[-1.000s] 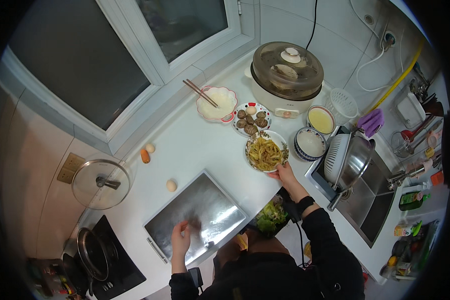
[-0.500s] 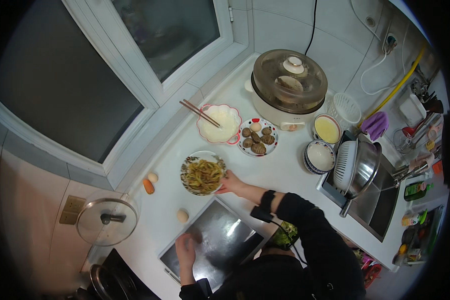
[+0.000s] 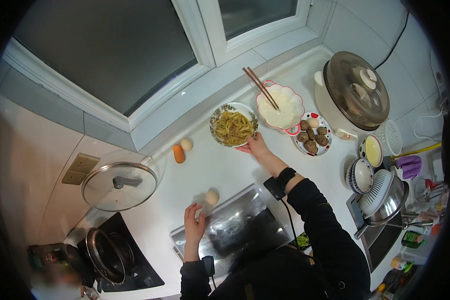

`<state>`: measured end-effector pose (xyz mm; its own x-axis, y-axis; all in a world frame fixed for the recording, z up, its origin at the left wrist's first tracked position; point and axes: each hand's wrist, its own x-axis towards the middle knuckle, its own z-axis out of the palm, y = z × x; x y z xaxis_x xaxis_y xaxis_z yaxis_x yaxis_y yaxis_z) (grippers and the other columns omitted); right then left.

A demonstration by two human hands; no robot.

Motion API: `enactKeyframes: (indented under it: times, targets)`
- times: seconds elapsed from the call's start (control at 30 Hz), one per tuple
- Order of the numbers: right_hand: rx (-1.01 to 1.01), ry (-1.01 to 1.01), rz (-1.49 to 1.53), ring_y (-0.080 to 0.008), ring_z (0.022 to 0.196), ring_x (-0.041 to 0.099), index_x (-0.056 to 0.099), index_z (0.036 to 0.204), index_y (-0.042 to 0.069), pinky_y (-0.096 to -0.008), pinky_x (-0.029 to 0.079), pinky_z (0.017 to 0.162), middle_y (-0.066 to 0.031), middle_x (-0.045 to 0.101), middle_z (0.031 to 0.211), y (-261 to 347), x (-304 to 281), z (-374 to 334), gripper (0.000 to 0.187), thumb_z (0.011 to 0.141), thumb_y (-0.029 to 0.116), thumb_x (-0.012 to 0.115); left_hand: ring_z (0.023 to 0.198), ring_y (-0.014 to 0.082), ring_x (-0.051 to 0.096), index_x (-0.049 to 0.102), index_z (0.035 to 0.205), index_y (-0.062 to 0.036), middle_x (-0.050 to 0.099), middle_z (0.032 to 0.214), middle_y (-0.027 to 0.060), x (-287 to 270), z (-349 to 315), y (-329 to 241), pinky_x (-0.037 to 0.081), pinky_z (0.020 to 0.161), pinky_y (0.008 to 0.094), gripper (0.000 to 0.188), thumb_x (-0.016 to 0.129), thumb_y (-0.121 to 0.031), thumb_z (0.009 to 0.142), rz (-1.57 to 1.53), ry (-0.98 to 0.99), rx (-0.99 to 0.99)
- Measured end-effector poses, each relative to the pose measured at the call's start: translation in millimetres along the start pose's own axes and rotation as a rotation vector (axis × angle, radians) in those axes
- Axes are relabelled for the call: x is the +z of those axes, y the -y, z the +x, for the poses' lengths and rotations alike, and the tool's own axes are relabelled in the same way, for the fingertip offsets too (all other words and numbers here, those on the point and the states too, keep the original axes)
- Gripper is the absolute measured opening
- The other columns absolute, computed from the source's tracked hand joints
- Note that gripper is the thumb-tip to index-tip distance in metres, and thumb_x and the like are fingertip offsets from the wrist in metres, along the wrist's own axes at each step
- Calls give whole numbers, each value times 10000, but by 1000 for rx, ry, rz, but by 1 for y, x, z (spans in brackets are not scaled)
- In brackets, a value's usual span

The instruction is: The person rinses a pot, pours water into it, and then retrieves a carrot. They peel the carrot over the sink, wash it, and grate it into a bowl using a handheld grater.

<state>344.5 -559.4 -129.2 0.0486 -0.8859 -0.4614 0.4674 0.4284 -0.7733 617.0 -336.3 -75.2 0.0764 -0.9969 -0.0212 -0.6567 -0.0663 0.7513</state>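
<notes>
My right hand (image 3: 258, 147) is closed on the near right rim of a patterned plate (image 3: 240, 107) piled with cooked yellow-green strips. The plate is at the back of the counter, left of a scalloped red-rimmed bowl (image 3: 291, 120) of white batter-like contents. Wooden chopsticks (image 3: 257, 82) lean in that bowl. My left hand (image 3: 194, 226) is open, fingers a little apart, holding nothing. It hovers over the left end of a shiny rectangular metal board (image 3: 255, 220). Just beyond its fingertips lies an egg (image 3: 212, 197). Another egg (image 3: 186, 144) rests beside a piece of carrot (image 3: 178, 154).
A dotted plate (image 3: 326, 148) of brown roots and an egg stands near a lidded electric pot (image 3: 335, 107). Bowls (image 3: 361, 176) and a steel basin (image 3: 392, 202) are by the sink at right. A glass lid (image 3: 102, 187) and a pan (image 3: 105, 257) on a black hob are at left.
The view has turned left. My right hand has moved the plate of strips back, to beside the red-rimmed bowl. My left hand has come closer to the near egg.
</notes>
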Motion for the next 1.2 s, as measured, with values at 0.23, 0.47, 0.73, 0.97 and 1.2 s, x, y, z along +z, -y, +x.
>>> enactKeyframes:
  times: [0.23, 0.47, 0.73, 0.97, 1.2]
  targets:
    - [0, -17, 92, -309, 909, 632, 206, 1294, -58, -352, 560, 758, -237, 483, 1172, -3, -12, -2, 543, 915, 197, 501, 1101, 334, 499, 586, 1030, -49, 523, 1173, 169, 14, 8, -7, 417, 912, 377, 200, 558, -113, 843, -28, 21, 11]
    - [-179, 121, -400, -138, 607, 592, 497, 917, 1, -259, 499, 540, -71, 577, 740, -14, -55, -104, 290, 884, 275, 583, 1083, 311, 512, 588, 1029, -37, 542, 1130, 167, 32, -5, -36, 437, 878, 363, 198, 563, -123, 852, -172, 75, 54]
    - [-133, -170, -390, -112, 471, 524, 518, 666, 21, -254, 447, 462, -46, 547, 561, -34, -143, -261, 365, 925, 278, 506, 1007, 264, 538, 595, 996, -4, 569, 1066, 154, 81, -40, -90, 422, 867, 327, 169, 537, -98, 868, -369, 244, 245]
    - [-269, -532, -519, -107, 481, 531, 529, 759, 6, -254, 444, 464, -31, 542, 577, -35, -179, -382, 250, 900, 212, 547, 988, 241, 538, 599, 1000, -30, 569, 1071, 115, 117, -59, -124, 425, 839, 314, 162, 529, -91, 867, -413, 491, 437]
    - [-321, -753, -555, -108, 404, 502, 478, 640, 31, -261, 405, 421, -24, 486, 484, -16, -224, -434, 382, 907, 295, 542, 994, 242, 547, 599, 1009, -61, 578, 1075, 105, 156, -84, -160, 434, 829, 323, 163, 538, -92, 861, -410, 610, 521]
